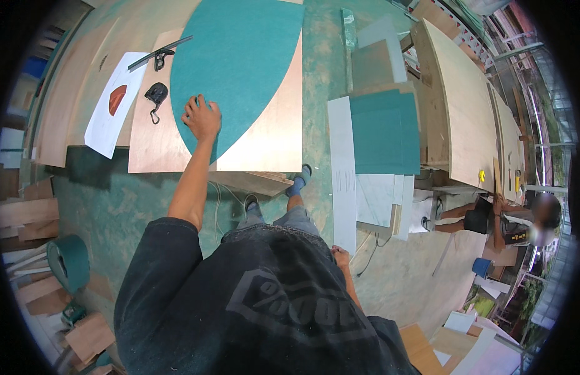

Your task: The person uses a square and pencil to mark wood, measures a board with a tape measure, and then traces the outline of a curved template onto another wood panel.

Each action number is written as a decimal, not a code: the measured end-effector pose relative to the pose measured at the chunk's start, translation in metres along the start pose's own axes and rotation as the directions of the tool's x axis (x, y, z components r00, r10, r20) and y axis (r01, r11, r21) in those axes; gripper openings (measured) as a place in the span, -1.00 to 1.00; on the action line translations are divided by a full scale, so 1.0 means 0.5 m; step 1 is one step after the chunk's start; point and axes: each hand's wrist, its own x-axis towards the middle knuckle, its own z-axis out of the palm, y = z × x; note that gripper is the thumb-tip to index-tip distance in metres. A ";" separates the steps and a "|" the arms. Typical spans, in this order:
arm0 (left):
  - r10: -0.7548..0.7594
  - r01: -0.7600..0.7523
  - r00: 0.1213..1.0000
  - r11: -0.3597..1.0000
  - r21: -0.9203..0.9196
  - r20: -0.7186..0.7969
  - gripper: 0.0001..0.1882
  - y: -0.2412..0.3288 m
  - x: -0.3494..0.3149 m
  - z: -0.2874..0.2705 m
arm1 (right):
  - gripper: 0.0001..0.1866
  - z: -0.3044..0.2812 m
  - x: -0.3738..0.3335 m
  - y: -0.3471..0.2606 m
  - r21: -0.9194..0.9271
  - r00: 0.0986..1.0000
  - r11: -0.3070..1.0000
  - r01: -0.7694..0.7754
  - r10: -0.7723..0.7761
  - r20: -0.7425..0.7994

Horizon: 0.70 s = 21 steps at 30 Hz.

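My left hand (202,119) rests on a large green sheet (237,69) with curved edges that narrow to a point near me. Its fingers are spread, slightly bent, and hold nothing. Beneath the sheet lies a pale plywood board (268,144). To the left of that hand are a black tape measure (157,94) with a clip and a combination square (160,55) with a dark blade. Low at my right side, my right hand (341,256) is closed, beside the near end of a long white strip (342,187). Whatever its fingers may hold is hidden.
A white paper (118,103) with a reddish-brown shape lies left of the board. Green panels (383,134) and other sheets lean at right, before a wooden table (474,112). Another person (490,219) works there. A green roll (68,262) and wood offcuts lie at left.
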 end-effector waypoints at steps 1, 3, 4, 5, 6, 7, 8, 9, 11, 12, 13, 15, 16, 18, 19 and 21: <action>0.004 -0.004 1.000 1.000 0.001 -0.005 -0.55 0.000 0.000 0.000 | -0.72 0.003 0.001 -0.003 0.004 1.000 1.000 0.005 -0.005 0.006; -0.004 0.004 1.000 1.000 -0.010 0.024 -0.53 0.005 -0.002 0.002 | -0.73 -0.003 0.017 0.028 0.043 1.000 0.999 0.010 -0.010 -0.010; -0.008 0.009 0.999 1.000 -0.018 0.040 -0.52 0.008 -0.004 0.004 | -0.73 -0.010 0.025 0.047 0.061 1.000 0.998 0.013 -0.011 -0.022; -0.009 0.010 0.999 1.000 -0.011 0.033 -0.52 0.003 -0.002 0.005 | -0.72 -0.003 0.022 0.036 0.052 1.000 0.999 0.003 -0.002 -0.020; -0.011 0.011 1.000 1.000 -0.003 0.028 -0.52 -0.003 -0.001 0.005 | -0.72 0.001 0.011 0.018 0.040 1.000 0.999 -0.009 0.010 -0.016; -0.013 0.013 1.000 1.000 0.006 0.023 -0.52 -0.009 0.000 0.005 | -0.72 0.005 0.000 0.000 0.029 1.000 0.999 -0.021 0.022 -0.013; -0.008 0.009 1.000 1.000 -0.008 0.012 -0.53 -0.007 0.000 0.004 | -0.72 0.000 -0.001 0.000 0.001 1.000 1.000 -0.009 0.009 -0.017; -0.004 0.004 1.000 1.000 -0.020 0.000 -0.55 -0.006 -0.001 0.004 | -0.72 -0.005 -0.003 0.001 -0.026 1.000 1.000 0.002 -0.003 -0.021; 0.000 -0.001 1.000 0.999 -0.033 -0.011 -0.56 -0.003 -0.002 0.003 | -0.72 -0.012 -0.004 0.000 -0.054 1.000 0.998 0.010 -0.011 -0.015; 0.000 0.000 1.000 0.999 -0.033 -0.010 -0.56 -0.003 -0.002 0.002 | -0.71 -0.015 -0.003 -0.002 -0.055 1.000 0.998 0.006 -0.006 -0.005; -0.001 0.001 1.000 0.999 -0.032 -0.009 -0.56 -0.003 -0.001 0.001 | -0.71 -0.018 -0.002 -0.003 -0.056 1.000 0.998 0.002 -0.002 0.006; -0.013 0.013 1.000 0.999 -0.037 0.002 -0.56 -0.004 -0.001 0.002 | -0.70 -0.019 0.001 0.003 0.024 1.000 1.000 -0.012 0.012 0.009; -0.018 0.019 1.000 0.999 -0.040 0.008 -0.56 -0.005 0.000 0.002 | -0.69 -0.020 0.004 0.006 0.064 1.000 0.998 -0.019 0.019 0.011; -0.011 0.012 1.000 0.999 -0.031 0.016 -0.56 -0.005 -0.002 0.002 | -0.68 -0.021 0.004 0.007 0.062 1.000 0.998 -0.027 0.026 0.015; -0.008 0.008 1.000 1.000 -0.028 0.020 -0.55 -0.004 -0.003 0.002 | -0.67 -0.022 0.005 0.008 0.060 0.999 0.998 -0.031 0.030 0.016; -0.009 0.010 1.000 0.999 -0.033 0.021 -0.55 -0.003 -0.001 0.003 | -0.68 -0.022 0.004 0.004 0.061 0.999 0.997 -0.042 0.042 0.004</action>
